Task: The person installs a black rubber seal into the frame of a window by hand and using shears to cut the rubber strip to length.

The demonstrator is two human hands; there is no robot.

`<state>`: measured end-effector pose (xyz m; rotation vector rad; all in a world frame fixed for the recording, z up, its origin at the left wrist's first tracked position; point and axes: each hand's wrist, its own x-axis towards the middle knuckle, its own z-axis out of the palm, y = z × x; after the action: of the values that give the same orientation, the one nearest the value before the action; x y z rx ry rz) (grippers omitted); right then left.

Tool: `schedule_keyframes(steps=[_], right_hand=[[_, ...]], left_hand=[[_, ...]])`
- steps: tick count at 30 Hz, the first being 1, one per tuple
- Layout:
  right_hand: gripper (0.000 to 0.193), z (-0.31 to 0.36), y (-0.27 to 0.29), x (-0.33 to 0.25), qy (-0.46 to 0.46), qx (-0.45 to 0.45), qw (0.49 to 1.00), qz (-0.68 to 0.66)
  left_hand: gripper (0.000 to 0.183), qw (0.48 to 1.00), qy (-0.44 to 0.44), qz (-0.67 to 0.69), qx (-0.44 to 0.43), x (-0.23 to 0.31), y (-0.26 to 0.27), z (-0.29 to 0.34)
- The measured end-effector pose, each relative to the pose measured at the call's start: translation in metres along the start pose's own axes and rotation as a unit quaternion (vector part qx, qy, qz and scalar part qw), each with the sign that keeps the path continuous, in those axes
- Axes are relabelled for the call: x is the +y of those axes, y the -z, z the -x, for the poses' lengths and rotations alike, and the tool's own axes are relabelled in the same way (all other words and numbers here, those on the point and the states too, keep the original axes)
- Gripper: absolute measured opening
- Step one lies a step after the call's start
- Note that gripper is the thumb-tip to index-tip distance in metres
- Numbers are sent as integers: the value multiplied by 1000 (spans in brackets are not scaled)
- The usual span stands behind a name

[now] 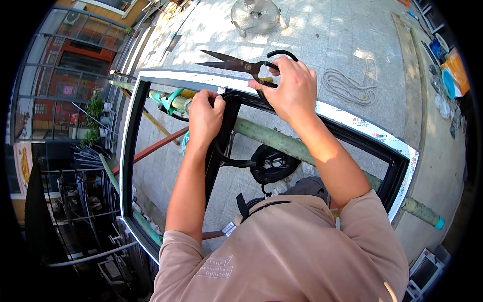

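Observation:
My right hand (293,93) grips a pair of dark metal scissors (232,64), its blades apart and pointing left above the far rail of a window frame (365,124). The frame is black inside, with white protective film on its outer faces. At the joint of the divider bar and far rail, my left hand (205,115) pinches a black rubber strip (234,162); its fingertips partly hide the strip. From below that hand the strip runs to a black coil (261,173) lower down, seen through the frame's opening.
Green pipes (276,138) support the frame from beneath. A floor fan (255,16) stands at the far side, and a coiled rope (348,85) lies on the paving to the right. Racks of metal profiles (85,201) fill the left. A blue basin (448,83) sits at far right.

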<state>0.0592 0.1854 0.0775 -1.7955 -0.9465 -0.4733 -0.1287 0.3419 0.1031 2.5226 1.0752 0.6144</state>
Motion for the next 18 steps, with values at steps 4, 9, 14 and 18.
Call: schedule_keyframes(steps=[4,9,14,18], right_hand=[[56,20,23,-38,-205,-126,954,-180],[70,74,33,-54,-256,-398,715,-515],[77,156,12,-48,-300,-448,636,-552],[77,205,-4,-48,-288,-459,725,-424]], left_hand=[[27,995,69,55,-52,-5,12,4],[23,944,213,191,-168,-11,32,9],[17,910,206,282,-225,-13,39,0],[15,896,212,296,-253,-20,42,-3]])
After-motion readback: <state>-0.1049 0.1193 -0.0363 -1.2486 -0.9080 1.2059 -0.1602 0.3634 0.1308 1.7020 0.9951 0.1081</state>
